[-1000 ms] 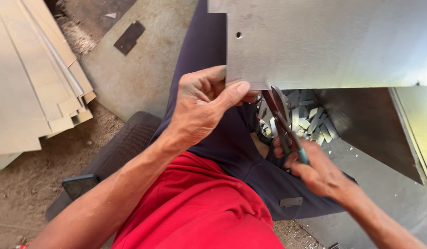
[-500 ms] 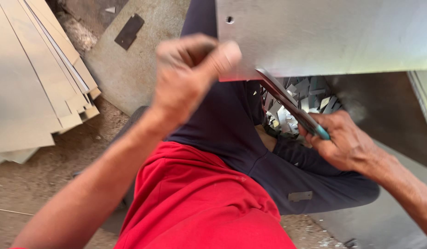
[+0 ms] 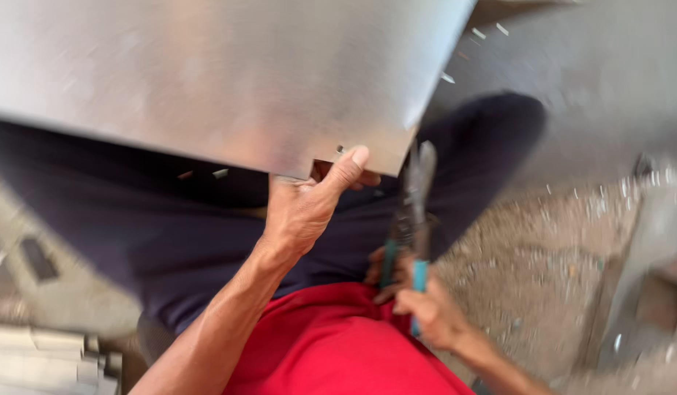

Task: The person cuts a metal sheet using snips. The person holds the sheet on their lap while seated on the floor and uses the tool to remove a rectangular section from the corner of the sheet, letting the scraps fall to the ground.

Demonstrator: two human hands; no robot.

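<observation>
Right now the left hand [image 3: 309,208] pinches the near edge of a large metal sheet [image 3: 221,80], thumb on top beside a small hole and a square notch, the other fingers curled underneath, out of sight. That sheet lies tilted across the person's lap, above dark trousers [image 3: 155,241] and a red shirt [image 3: 331,344]. The right hand [image 3: 419,311] has its fingers wrapped around the teal grips of a pair of tin snips [image 3: 415,197], whose blades point up at the sheet's lower right corner; motion blur hides whether the blades bite the metal or stand just beside it.

To cut well here, I judge the left grip should stay firm and close to the cut line so the sheet does not flap, with the thumb kept clear of the blades. Snips should meet the edge squarely. Small metal offcuts [image 3: 558,219] lie scattered on the dusty ground [image 3: 528,292].
</observation>
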